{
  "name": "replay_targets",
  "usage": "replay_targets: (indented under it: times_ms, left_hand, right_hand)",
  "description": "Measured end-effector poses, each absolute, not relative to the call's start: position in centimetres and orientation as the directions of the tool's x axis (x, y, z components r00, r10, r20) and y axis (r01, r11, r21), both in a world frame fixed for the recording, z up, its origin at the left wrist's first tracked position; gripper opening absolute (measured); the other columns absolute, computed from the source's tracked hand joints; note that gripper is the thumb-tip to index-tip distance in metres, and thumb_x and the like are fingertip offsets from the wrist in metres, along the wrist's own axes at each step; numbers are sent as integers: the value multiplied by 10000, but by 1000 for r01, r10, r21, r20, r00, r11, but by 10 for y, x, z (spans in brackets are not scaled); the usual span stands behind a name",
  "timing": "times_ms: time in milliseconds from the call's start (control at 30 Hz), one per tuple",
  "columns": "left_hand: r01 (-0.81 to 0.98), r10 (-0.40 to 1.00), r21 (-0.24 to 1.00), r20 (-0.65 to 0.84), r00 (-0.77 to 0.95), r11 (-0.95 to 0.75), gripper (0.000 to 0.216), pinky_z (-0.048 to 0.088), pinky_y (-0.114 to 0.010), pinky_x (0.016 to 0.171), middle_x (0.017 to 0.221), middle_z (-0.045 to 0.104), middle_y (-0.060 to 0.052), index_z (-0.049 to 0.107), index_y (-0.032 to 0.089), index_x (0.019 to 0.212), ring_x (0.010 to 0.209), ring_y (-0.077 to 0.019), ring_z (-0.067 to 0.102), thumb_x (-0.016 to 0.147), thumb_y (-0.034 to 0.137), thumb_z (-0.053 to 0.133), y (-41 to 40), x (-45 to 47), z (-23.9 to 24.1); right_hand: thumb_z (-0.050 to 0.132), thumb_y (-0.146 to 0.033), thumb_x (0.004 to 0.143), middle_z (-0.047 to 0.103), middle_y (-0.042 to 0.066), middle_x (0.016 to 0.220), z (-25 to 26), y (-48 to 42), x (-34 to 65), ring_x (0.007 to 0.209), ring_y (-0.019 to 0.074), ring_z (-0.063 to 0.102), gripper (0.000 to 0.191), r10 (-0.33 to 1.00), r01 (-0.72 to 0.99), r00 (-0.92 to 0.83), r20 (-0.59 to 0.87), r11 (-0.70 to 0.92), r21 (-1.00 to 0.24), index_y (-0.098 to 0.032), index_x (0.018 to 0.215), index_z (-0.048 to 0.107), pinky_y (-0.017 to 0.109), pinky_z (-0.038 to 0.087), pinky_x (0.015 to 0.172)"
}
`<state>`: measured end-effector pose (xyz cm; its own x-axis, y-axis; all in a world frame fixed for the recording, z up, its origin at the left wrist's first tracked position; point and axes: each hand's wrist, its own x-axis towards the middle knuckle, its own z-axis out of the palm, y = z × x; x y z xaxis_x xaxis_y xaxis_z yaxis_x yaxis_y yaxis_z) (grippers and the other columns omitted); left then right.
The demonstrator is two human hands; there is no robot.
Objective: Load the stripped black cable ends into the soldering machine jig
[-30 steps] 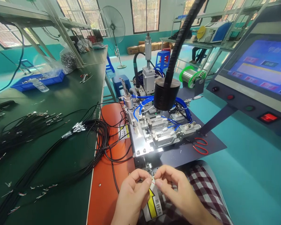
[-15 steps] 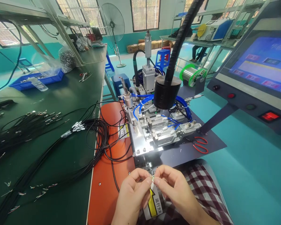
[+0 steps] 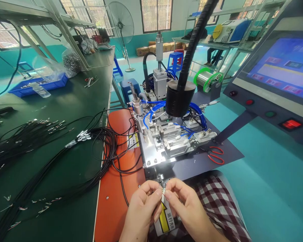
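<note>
My left hand (image 3: 144,208) and my right hand (image 3: 185,205) meet fingertip to fingertip at the machine's front edge. Both are closed in a pinch around thin wires (image 3: 163,191), of which only small pale bits show between thumbs and forefingers. Just beyond the fingertips lies the front metal track of the bench machine (image 3: 158,151). Below the hands is a white label with a yellow arrow (image 3: 164,220). A coil of black cables (image 3: 111,151) lies to the left, partly on an orange surface (image 3: 118,201).
Red-handled snips (image 3: 216,156) lie on the dark machine plate. A black lamp head (image 3: 180,99) overhangs the machine. More black cables (image 3: 35,137) and a blue tray (image 3: 40,85) are on the green bench. A control screen (image 3: 285,70) stands right; a solder-like wire spool (image 3: 204,80) sits behind.
Both hands stay pinched together in almost the same place, with slight fingertip movement. The round button below the screen now looks greener. The view has shifted very slightly.
</note>
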<state>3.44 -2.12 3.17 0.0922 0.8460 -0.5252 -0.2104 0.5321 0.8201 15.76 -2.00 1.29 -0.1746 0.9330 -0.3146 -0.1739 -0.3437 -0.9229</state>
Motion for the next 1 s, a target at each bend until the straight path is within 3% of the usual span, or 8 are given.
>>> replay_targets:
  times_ms: [500, 767, 900, 1000]
  left_hand:
    - [-184, 836, 815, -533, 130, 549, 418, 95, -165, 360, 340, 323, 123, 525, 187, 712, 326, -22, 152, 656, 559, 707, -18, 30, 14]
    - [-206, 826, 800, -550, 126, 564, 313, 118, -176, 409, 408, 354, 102, 526, 183, 734, 392, -39, 203, 738, 460, 670, -21, 32, 30]
    - [-208, 842, 816, -528, 114, 540, 383, 114, -170, 384, 374, 336, 119, 519, 188, 709, 343, -21, 167, 685, 525, 698, -19, 31, 18]
    - [-185, 847, 827, -517, 121, 531, 420, 117, -169, 368, 329, 331, 121, 511, 192, 696, 319, -22, 165, 675, 571, 691, -19, 30, 13]
  right_hand:
    - [623, -474, 756, 438, -55, 568, 16, -18, 158, 477, 88, 366, 319, 942, -103, -144, -304, -320, -942, -176, 713, 518, 218, 309, 458]
    - [511, -305, 876, 510, -5, 675, 6, -26, 159, 590, 131, 462, 198, 994, 59, -109, -9, -3, -998, -192, 715, 530, 250, 398, 562]
    - [518, -364, 882, 441, -54, 590, 5, -25, 158, 494, 102, 412, 218, 969, -72, -153, -196, -209, -975, -196, 746, 498, 224, 352, 484]
    - [534, -391, 879, 425, -68, 560, 6, -22, 161, 493, 97, 401, 233, 955, -118, -161, -249, -269, -956, -190, 765, 509, 213, 339, 482]
